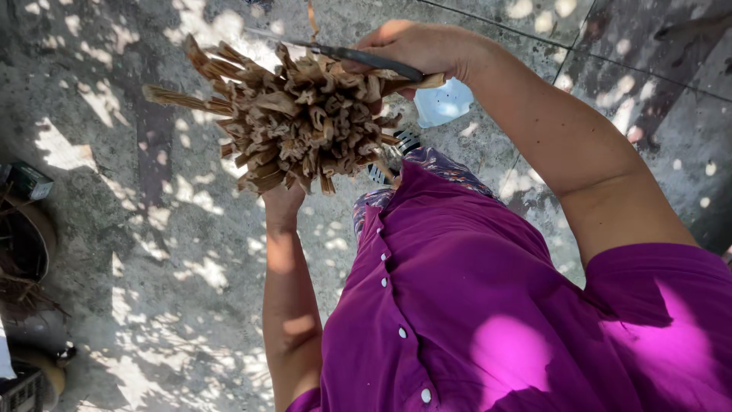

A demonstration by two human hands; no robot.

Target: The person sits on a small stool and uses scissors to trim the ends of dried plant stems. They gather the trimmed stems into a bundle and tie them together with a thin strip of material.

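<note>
Gripping knife (pixel 358 55) w/ right hand (pixel 415 47), left hand (pixel 282 204) clutching stalk bundle (pixel 297 122) over sun-dappled concrete floor (pixel 152 252).

— What's the ground like on my feed?

— I see a grey concrete floor (pixel 191 290), rough and worn, dappled with sun patches and leaf shade. Upper right it turns into big slabs (pixel 656 91) split by dark seams.

— Anything along the edges?

— At the left edge I make out a dark round pot (pixel 23 244) with dry stalks in it, a small green box (pixel 30 180) just above it, and a dark crate (pixel 19 389) in the bottom corner.
</note>
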